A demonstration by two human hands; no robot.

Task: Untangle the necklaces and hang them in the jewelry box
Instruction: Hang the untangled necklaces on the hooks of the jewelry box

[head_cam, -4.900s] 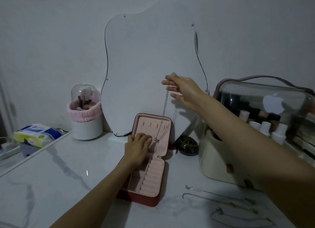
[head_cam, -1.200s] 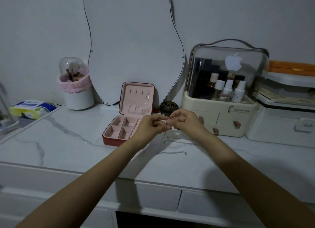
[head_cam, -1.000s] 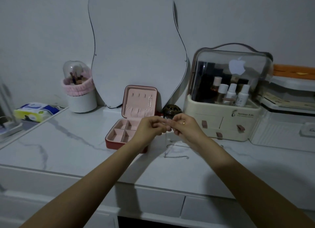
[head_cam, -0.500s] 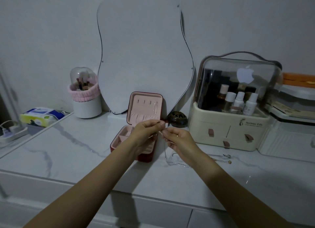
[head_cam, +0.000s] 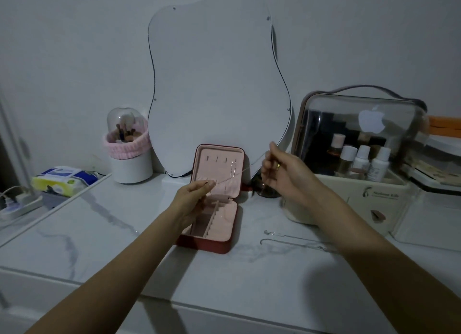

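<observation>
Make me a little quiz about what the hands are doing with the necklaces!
1. True or false: the box is open.
2. What is stretched between the left hand and the right hand?
A. a chain
B. a brush
C. a ribbon
3. Where do the other necklaces lie?

Key
1. True: its lid stands up.
2. A: each hand pinches one end of the thin chain, in front of the lid.
3. On the counter, right of the box, below the right arm.
</observation>
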